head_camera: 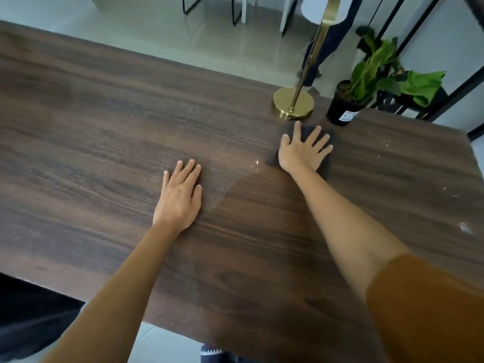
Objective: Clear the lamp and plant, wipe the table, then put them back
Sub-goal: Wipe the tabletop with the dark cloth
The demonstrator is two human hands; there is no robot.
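Observation:
A dark wooden table (104,132) fills the view. At its far right edge stands a lamp with a round gold base (293,102) and a white shade cut off by the top of the frame. Right of the lamp is a green plant in a black pot (343,107). My right hand (303,149) lies flat with fingers spread on a dark grey cloth (326,167), just in front of the lamp base. My left hand (180,195) rests flat on the bare table, palm down, holding nothing. A damp wiped patch lies between the hands.
White specks and crumbs (463,227) dot the table's right side. Beyond the far edge are a glossy floor and chair legs (237,11). A black metal rack (408,106) stands behind the plant. The table's near edge runs along the lower left.

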